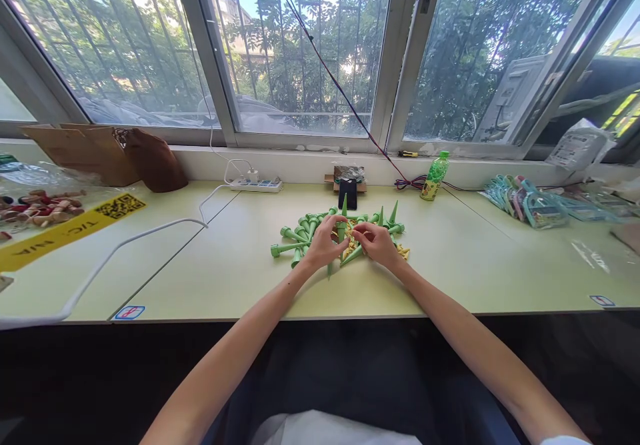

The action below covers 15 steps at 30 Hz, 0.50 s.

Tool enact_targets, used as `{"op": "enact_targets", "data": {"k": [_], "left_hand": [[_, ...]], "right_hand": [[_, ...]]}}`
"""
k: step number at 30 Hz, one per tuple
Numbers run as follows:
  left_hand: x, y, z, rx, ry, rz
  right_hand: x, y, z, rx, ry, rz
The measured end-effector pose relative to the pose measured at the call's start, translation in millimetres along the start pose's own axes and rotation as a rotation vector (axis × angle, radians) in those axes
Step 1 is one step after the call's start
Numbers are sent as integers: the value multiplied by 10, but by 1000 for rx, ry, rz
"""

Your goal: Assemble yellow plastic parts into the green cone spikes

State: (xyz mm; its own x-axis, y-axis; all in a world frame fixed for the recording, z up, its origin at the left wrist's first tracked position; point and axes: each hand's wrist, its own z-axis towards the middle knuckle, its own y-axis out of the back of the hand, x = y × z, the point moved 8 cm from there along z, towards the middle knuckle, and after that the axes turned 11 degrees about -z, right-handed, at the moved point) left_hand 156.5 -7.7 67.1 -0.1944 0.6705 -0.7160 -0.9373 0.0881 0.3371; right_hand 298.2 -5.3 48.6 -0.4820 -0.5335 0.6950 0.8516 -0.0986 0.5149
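Note:
Over the middle of the table, my left hand (324, 244) is closed around a green plastic spike (342, 231), held roughly upright between thumb and fingers. My right hand (379, 242) is close beside it, thumb and fingertips pinched together near the spike's side. Whatever those fingertips hold is too small to make out. A pile of similar green cone-shaped spikes (303, 232) with wide round ends surrounds both hands, several lying down and a few standing point up. Small yellow pieces (403, 252) lie among them, partly hidden by my hands.
A black phone (348, 194) leans against a small box behind the pile. A green bottle (435, 176) stands back right, near bagged teal items (533, 202). A power strip (257, 185) sits back left; its white cable (145, 233) crosses the left side. A brown pouch (154, 160) stands by the sill.

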Motion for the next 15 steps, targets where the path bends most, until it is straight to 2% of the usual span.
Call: {"op": "enact_targets", "data": {"k": [15], "left_hand": [[0, -6, 0, 4, 2, -5]], "right_hand": [[-27, -4, -4, -16, -8, 27]]}}
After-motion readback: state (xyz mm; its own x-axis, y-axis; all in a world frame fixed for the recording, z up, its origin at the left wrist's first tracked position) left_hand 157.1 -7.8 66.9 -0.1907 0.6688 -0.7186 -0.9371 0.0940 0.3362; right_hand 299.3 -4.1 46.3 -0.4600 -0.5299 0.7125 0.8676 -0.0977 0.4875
